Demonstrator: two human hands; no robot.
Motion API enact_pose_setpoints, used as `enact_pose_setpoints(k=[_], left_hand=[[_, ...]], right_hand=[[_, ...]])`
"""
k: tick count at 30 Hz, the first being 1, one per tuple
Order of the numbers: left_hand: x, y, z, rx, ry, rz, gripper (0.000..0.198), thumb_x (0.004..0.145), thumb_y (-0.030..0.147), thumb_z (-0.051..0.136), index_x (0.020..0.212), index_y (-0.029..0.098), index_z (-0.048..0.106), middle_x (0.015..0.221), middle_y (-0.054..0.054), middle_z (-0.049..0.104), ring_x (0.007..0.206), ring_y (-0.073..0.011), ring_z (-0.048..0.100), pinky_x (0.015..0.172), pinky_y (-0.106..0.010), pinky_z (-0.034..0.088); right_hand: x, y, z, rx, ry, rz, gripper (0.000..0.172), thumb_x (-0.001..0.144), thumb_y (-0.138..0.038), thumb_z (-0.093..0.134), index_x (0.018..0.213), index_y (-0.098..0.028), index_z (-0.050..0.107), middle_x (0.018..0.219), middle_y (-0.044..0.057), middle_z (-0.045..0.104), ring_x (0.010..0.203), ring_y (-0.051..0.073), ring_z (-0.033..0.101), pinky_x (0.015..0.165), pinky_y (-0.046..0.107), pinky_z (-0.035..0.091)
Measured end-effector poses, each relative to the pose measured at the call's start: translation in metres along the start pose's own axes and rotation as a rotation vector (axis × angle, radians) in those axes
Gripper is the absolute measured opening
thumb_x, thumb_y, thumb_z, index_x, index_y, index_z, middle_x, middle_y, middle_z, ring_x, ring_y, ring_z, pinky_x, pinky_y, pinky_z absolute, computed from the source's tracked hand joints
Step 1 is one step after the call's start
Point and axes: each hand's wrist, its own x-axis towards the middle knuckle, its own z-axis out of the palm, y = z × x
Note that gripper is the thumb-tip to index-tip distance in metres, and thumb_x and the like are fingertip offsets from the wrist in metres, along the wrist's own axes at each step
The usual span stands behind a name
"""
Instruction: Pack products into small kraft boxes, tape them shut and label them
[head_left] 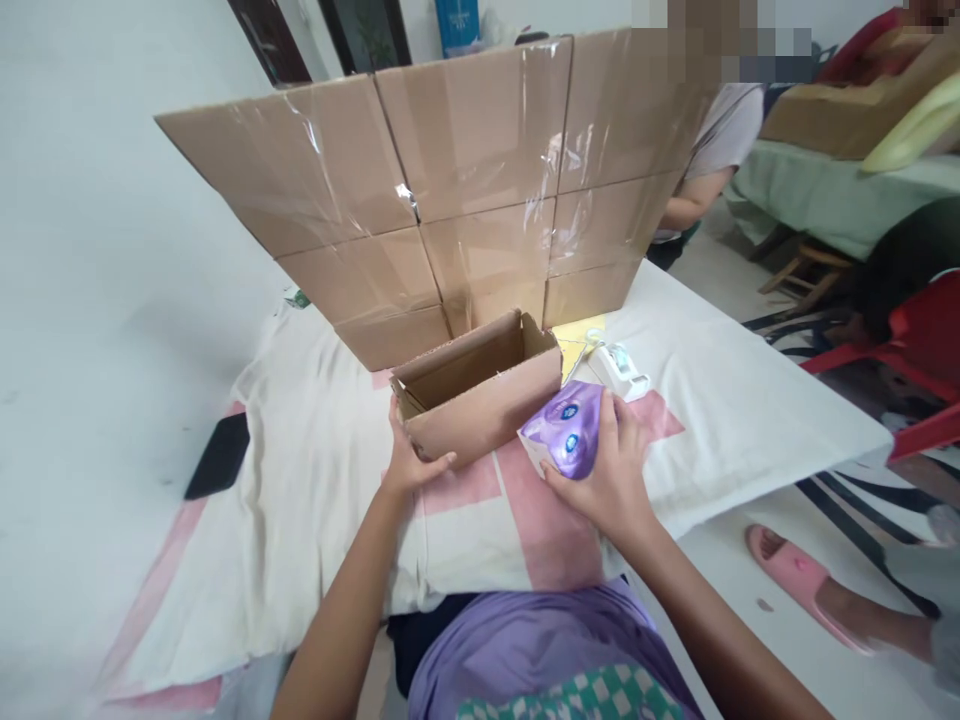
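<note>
A small open-topped cardboard box sits on the cloth-covered table. My left hand grips its near left corner, fingers along the end and thumb out in front. The inside shows bare brown walls; its floor is hidden. In my right hand is a shiny purple box with two blue gem-like eyes printed on it and a white side. The hand wraps it from the right, thumb below. It is tilted, close to the cardboard box's right front corner.
A tall taped cardboard panel stands behind the box. Right of it are a white tape dispenser and a yellow sheet. A black phone-like slab lies at the left edge. Another person's arm shows beyond the panel; a red chair stands right.
</note>
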Motion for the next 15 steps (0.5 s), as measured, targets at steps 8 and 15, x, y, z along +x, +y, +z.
enact_pose_setpoints(k=[8,15], left_hand=[[-0.001,0.008,-0.003,-0.049,-0.115,0.023,0.136,0.064,0.056,0.088,0.163,0.027,-0.002,0.157,-0.023,0.042,0.144,-0.0364,0.048,0.113,-0.054,0.047],[0.002,0.008,-0.003,-0.019,-0.157,0.133,0.145,0.056,0.052,0.094,0.163,0.028,-0.001,0.169,-0.023,0.019,0.155,-0.0403,0.028,0.123,-0.06,0.032]], right_hand=[[0.005,-0.008,0.0,-0.111,-0.162,0.027,0.104,0.067,-0.046,0.079,0.159,-0.019,0.037,0.133,0.022,0.048,0.124,0.049,0.048,0.1,0.068,0.042],[0.039,0.023,-0.082,0.552,-0.46,0.119,0.084,0.081,-0.063,0.06,0.157,-0.032,0.041,0.143,0.013,0.061,0.12,0.038,0.065,0.09,0.054,0.057]])
